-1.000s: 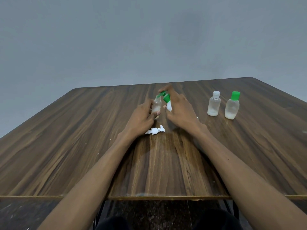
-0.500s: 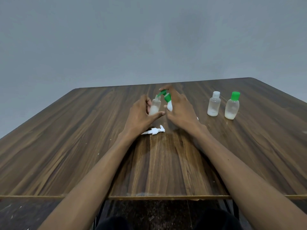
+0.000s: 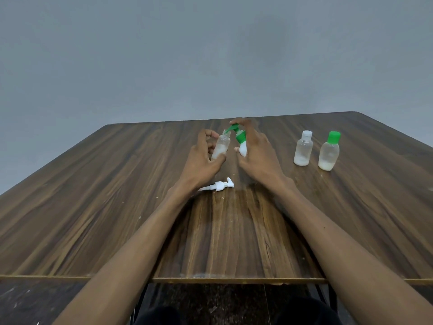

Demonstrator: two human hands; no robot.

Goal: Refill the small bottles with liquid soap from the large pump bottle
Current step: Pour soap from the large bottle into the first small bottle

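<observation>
My left hand (image 3: 201, 160) holds a small clear bottle (image 3: 221, 146) without a cap, tilted with its open neck toward the right. My right hand (image 3: 257, 153) grips the white pump bottle (image 3: 242, 150) with a green collar and green pump head (image 3: 234, 127), a fingertip on top of the pump. The green spout sits right at the small bottle's mouth. A little white liquid shows in the small bottle's base. The pump bottle's body is mostly hidden by my right hand.
A white pump top (image 3: 216, 185) lies on the wooden table (image 3: 93, 207) near my left wrist. To the right stand a white-capped small bottle (image 3: 303, 148) and a green-capped small bottle (image 3: 329, 152), each holding some white liquid.
My left hand has raised and tilted the small bottle toward the green spout. My right hand has stayed on the pump bottle almost without moving.
</observation>
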